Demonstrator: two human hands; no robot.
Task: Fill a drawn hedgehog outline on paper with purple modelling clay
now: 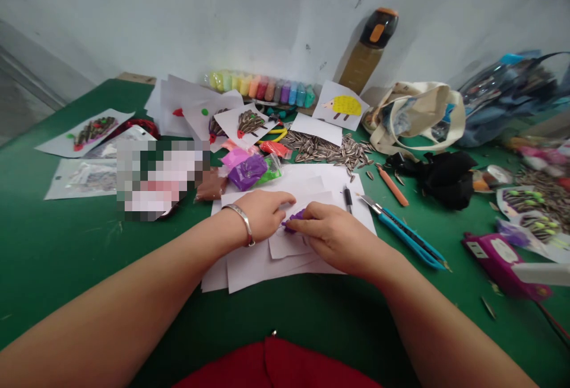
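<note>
Head view: purple clay [294, 220] is seen on a small card [285, 250], partly covered by the fingers of the right hand [333, 234], so its full shape cannot be made out. The right hand is laid palm down, its fingers stretched over the clay; its thumb is hidden, and whether the clay is pinched cannot be told. The left hand [262, 216] is held loosely open just across the clay from it, index finger and thumb parted; its remaining fingers are mostly tucked out of sight. A bracelet [243, 222] is worn at the left wrist. Under the right fingers, lines drawn on the card are mostly hidden. Beneath the hands, the card is backed by paper sheets [249, 275].

Just beyond the left hand, a purple packet [247, 171] is bunched against a green packet [272, 169], and a brown packet [211, 185] is set nearer its wrist. Well left of that hand, what lies under a pixelated patch [162, 180] cannot be recognised. Just beyond the right hand, a pen [348, 197] is partly hidden by it, and to its right a blue cutter [407, 237] is placed. Farther past the right hand, seeds [329, 149] are heaped, partly covered by a blank card [317, 129].
</note>
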